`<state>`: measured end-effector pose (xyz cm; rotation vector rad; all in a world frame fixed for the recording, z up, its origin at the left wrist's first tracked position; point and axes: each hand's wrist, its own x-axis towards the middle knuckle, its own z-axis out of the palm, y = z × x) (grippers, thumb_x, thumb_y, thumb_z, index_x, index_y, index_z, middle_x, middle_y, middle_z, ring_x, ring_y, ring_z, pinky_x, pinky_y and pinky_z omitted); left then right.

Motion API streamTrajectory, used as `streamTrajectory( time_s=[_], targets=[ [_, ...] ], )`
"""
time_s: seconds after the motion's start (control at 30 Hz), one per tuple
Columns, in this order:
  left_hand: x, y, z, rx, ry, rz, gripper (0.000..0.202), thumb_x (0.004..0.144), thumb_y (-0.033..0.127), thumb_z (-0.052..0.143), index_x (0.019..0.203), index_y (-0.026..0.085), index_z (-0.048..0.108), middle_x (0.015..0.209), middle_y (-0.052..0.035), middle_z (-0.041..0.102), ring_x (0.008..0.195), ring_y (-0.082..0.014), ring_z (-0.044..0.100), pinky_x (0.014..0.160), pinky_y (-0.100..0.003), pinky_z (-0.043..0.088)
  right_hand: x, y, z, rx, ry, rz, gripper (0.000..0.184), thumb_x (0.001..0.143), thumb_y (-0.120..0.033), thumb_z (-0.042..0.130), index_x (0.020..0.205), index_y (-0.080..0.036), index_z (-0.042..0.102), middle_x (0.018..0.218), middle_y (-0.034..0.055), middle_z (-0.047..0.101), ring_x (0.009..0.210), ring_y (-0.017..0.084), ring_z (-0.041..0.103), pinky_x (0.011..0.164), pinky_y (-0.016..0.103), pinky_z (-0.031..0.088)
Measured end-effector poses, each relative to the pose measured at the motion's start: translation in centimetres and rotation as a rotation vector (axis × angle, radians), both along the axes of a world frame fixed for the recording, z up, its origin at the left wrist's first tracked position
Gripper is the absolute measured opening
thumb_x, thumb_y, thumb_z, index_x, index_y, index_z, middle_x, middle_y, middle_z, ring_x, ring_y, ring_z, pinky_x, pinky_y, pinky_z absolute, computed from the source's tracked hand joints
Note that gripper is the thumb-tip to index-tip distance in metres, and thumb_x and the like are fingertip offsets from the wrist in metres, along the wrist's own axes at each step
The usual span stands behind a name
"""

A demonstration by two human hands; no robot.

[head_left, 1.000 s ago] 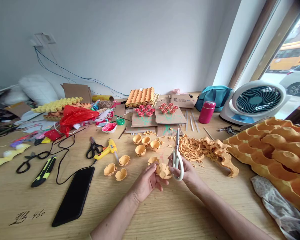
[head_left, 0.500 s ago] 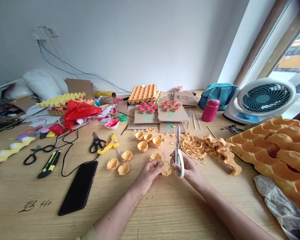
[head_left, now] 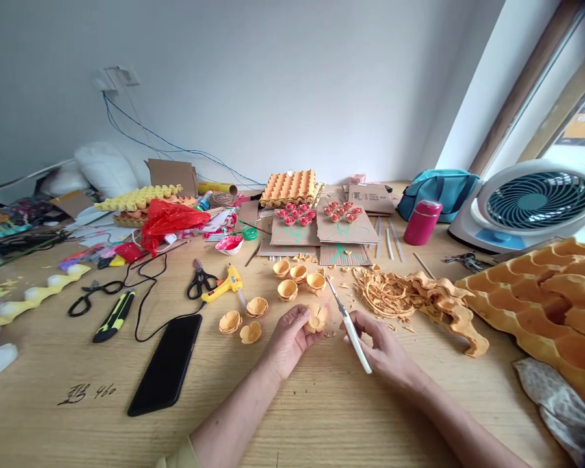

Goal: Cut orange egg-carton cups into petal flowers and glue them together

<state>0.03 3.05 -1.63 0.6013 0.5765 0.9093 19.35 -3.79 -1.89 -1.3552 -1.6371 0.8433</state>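
Observation:
My left hand pinches an orange egg-carton cup whose rim is cut into petal shapes. To its right, my right hand grips white-handled scissors, blades pointing up and away, apart from the cup. Several similar cut cups stand beyond and left of my left hand, among them a single cup and a nested cup. A pile of orange carton scraps lies beyond my right hand.
Left are a black phone, a utility knife, a yellow glue gun and black scissors. Red paper flowers sit on cardboard at the back. Right stand a pink bottle, a fan and a large egg tray.
My left hand has lifted the cup and tipped its inside toward me. The scissors have moved away from it, their blades now tilting left. The whole view has shifted slightly.

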Motion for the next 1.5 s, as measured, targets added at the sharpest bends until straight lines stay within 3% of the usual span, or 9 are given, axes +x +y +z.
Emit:
streamTrajectory(
  time_s=[0.27, 0.43, 0.57, 0.73, 0.83, 1.0, 1.13, 1.33, 1.5],
  targets=[
    [-0.5, 0.3, 0.1, 0.071, 0.049, 0.008, 0.032, 0.065, 0.022, 0.088, 0.089, 0.016, 0.069, 0.09, -0.0043, 0.074, 0.082, -0.0143, 0.067, 0.078, -0.027, 0.053, 0.1, -0.1, 0.3, 0.0, -0.11, 0.017, 0.035, 0.091, -0.046, 0.06, 0.071, -0.018, 0.056, 0.064, -0.0028, 0.049, 0.061, 0.012, 0.042, 0.058, 0.026, 0.033],
    [-0.7, 0.1, 0.3, 0.163, -0.006, -0.111, 0.038, 0.07, 0.022, 0.082, 0.107, 0.015, 0.074, 0.1, -0.0074, 0.073, 0.09, -0.016, 0.065, 0.084, -0.027, 0.05, 0.2, -0.1, -0.4, -0.245, 0.27, 0.231, 0.05, 0.086, -0.066, 0.057, 0.071, -0.018, 0.055, 0.05, -0.0052, 0.047, 0.044, 0.008, 0.036, 0.045, 0.022, 0.028],
    [-0.6, -0.3, 0.3, 0.195, -0.058, -0.189, 0.031, 0.071, 0.021, 0.08, 0.101, 0.018, 0.076, 0.098, -0.0053, 0.072, 0.088, -0.0156, 0.062, 0.082, -0.027, 0.048, 0.8, 0.0, -1.4, -0.331, 0.475, 0.354, 0.054, 0.086, -0.068, 0.057, 0.081, -0.015, 0.061, 0.047, -0.005, 0.049, 0.036, 0.007, 0.037, 0.038, 0.02, 0.027],
    [-0.4, -0.9, 0.1, 0.237, 0.059, -0.322, 0.039, 0.072, 0.028, 0.08, 0.109, 0.016, 0.075, 0.094, -0.0074, 0.073, 0.089, -0.0185, 0.064, 0.087, -0.032, 0.047, 1.1, 0.1, -1.6, -0.292, 0.549, 0.347, 0.055, 0.086, -0.069, 0.056, 0.083, -0.015, 0.063, 0.046, -0.0043, 0.05, 0.035, 0.008, 0.038, 0.037, 0.02, 0.028],
    [-0.2, -1.0, -0.1, 0.237, 0.175, -0.309, 0.035, 0.071, 0.031, 0.082, 0.101, 0.015, 0.076, 0.092, -0.008, 0.074, 0.089, -0.0195, 0.065, 0.086, -0.032, 0.047, 0.9, 0.3, -1.2, -0.24, 0.545, 0.271, 0.053, 0.087, -0.069, 0.055, 0.084, -0.016, 0.06, 0.049, -0.0046, 0.05, 0.039, 0.008, 0.039, 0.04, 0.021, 0.027],
    [-0.2, -0.4, 0.0, 0.21, 0.222, -0.066, 0.029, 0.064, 0.031, 0.089, 0.079, 0.015, 0.071, 0.077, -0.0002, 0.068, 0.073, -0.0111, 0.059, 0.073, -0.024, 0.046, 0.6, 0.3, -0.7, -0.172, 0.321, 0.122, 0.05, 0.087, -0.068, 0.055, 0.076, -0.019, 0.053, 0.054, -0.0048, 0.048, 0.045, 0.009, 0.038, 0.046, 0.024, 0.028],
    [-0.4, 0.0, 0.3, 0.207, 0.203, 0.072, 0.034, 0.059, 0.032, 0.091, 0.076, 0.015, 0.067, 0.076, 0.0, 0.068, 0.073, -0.0115, 0.059, 0.072, -0.024, 0.047, 0.3, -0.1, 0.0, -0.019, -0.113, 0.044, 0.034, 0.094, -0.047, 0.053, 0.077, -0.018, 0.057, 0.068, -0.0005, 0.055, 0.063, 0.014, 0.048, 0.059, 0.027, 0.036],
    [-0.5, 0.0, 0.5, 0.214, 0.197, 0.121, 0.034, 0.059, 0.032, 0.091, 0.078, 0.016, 0.068, 0.076, 0.0011, 0.068, 0.074, -0.0123, 0.061, 0.077, -0.027, 0.05, 0.4, -0.1, 0.0, 0.178, -0.574, 0.001, 0.019, 0.094, -0.032, 0.052, 0.078, -0.02, 0.05, 0.074, 0.0009, 0.058, 0.069, 0.017, 0.053, 0.071, 0.031, 0.038],
    [-0.4, 0.1, 0.3, 0.238, 0.191, 0.114, 0.03, 0.063, 0.032, 0.089, 0.08, 0.015, 0.071, 0.08, -0.0019, 0.071, 0.079, -0.0142, 0.064, 0.082, -0.029, 0.051, 0.6, 0.1, -0.3, 0.254, -0.683, -0.013, 0.011, 0.092, -0.031, 0.054, 0.089, -0.021, 0.055, 0.083, 0.0042, 0.063, 0.078, 0.02, 0.058, 0.073, 0.033, 0.039]
  ],
)
